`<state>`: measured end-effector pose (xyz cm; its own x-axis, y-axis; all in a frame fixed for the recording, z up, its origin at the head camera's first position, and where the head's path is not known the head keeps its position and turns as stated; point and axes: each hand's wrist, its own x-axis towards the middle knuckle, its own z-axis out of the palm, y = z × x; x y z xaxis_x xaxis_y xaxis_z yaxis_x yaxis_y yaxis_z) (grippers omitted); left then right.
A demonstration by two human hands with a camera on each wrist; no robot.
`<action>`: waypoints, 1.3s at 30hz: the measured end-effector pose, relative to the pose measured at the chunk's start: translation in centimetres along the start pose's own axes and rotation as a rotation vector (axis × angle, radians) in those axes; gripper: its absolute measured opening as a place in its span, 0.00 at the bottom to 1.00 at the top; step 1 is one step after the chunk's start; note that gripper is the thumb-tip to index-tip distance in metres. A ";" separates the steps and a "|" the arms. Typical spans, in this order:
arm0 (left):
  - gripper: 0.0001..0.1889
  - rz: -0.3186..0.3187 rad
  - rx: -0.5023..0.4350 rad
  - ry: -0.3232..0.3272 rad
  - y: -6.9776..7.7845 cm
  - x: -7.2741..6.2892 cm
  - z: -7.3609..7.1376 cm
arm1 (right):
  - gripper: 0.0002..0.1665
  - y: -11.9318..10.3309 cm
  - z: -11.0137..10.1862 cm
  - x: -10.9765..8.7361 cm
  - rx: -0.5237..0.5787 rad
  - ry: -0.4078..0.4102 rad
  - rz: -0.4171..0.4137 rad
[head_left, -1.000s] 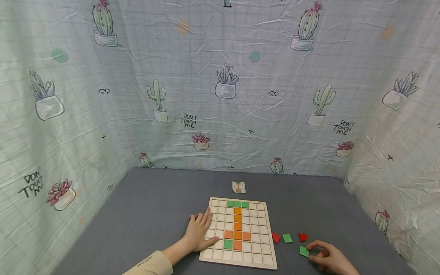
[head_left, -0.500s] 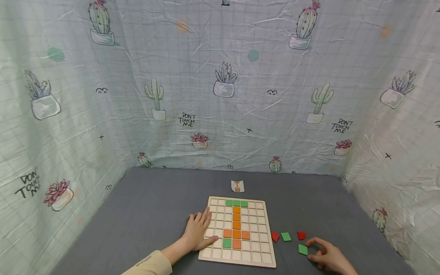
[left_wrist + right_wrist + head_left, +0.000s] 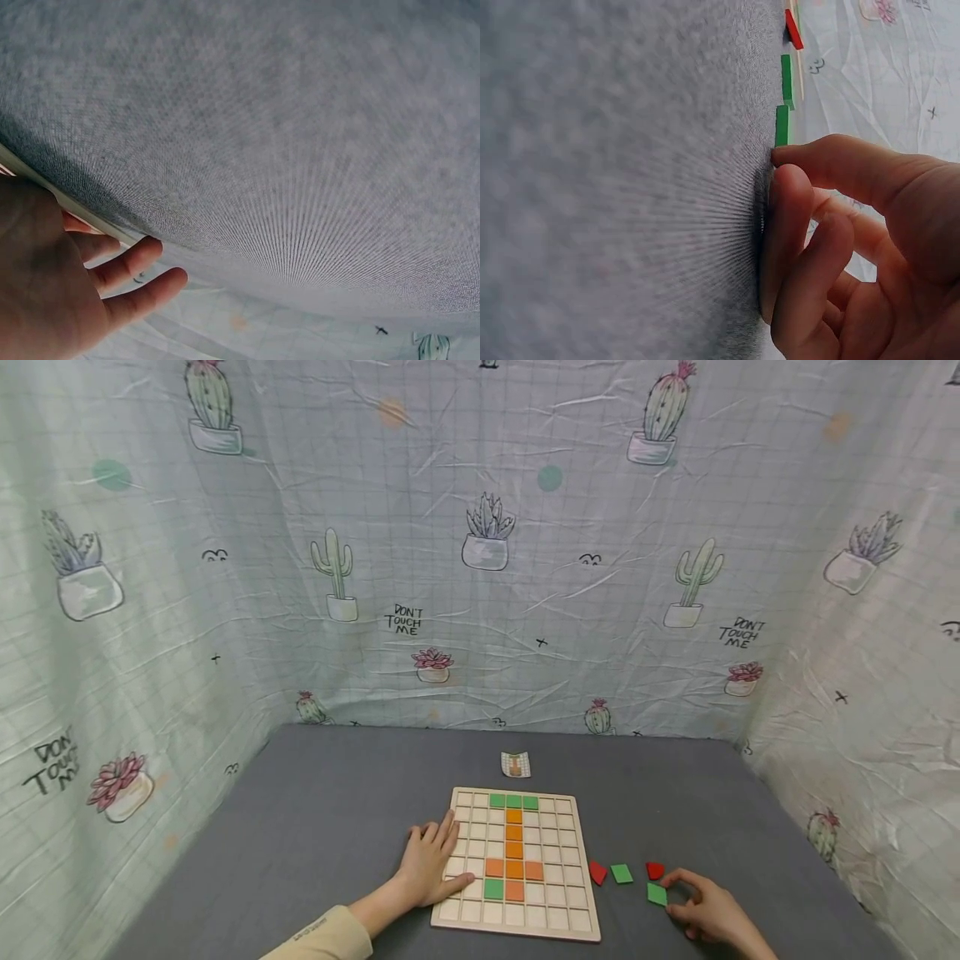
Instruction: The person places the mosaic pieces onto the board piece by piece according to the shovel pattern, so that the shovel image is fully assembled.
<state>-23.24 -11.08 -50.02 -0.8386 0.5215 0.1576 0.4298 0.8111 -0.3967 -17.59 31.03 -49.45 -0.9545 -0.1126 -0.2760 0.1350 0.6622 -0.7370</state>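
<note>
My left hand [image 3: 429, 864] rests on the left edge of a pale wooden grid board [image 3: 555, 922], fingers spread and thumb lying over the squares. In the left wrist view, the fingers [image 3: 131, 268] extend past the board's rim. Green, orange and salmon square tiles [image 3: 513, 832] fill some squares, mostly down one column. At the right, my right hand [image 3: 708, 906] has thumb and index finger at the edge of a green square tile [image 3: 657, 894] on the table, pinching it. In the right wrist view, that tile [image 3: 781, 124] stands right at the fingertip; the other fingers are curled.
Between board and right hand lie another green tile [image 3: 622, 873] and a red piece [image 3: 597, 872]. A second red piece [image 3: 656, 870] sits just beyond the right fingertips. A small printed card [image 3: 515, 765] is behind the board on the grey table [image 3: 360, 793]. Cactus-print cloth [image 3: 555, 668] surrounds the table.
The right hand has shifted the green tile slightly away from the person, closer to the red piece, and turned it a little. The left hand stays on the board. The head view has drifted slightly.
</note>
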 end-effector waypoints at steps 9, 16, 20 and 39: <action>0.44 0.002 0.001 -0.005 -0.1 -0.2 0.1 | 0.26 -0.3 0.0 0.4 0.005 -0.013 0.040; 0.44 0.004 -0.003 0.014 0.0 -0.1 0.1 | 0.24 -0.2 -0.3 0.4 0.030 -0.053 0.062; 0.44 0.007 -0.005 0.017 0.0 0.0 0.4 | 0.23 -0.2 -0.3 0.3 0.060 -0.082 0.054; 0.44 -0.006 0.003 0.006 0.1 -0.1 0.3 | 0.21 -0.1 -0.6 0.3 0.128 -0.135 0.005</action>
<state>-23.22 -11.14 -50.34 -0.8390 0.5183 0.1657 0.4238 0.8134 -0.3986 -18.06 31.37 -49.10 -0.9106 -0.2132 -0.3540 0.1809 0.5645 -0.8054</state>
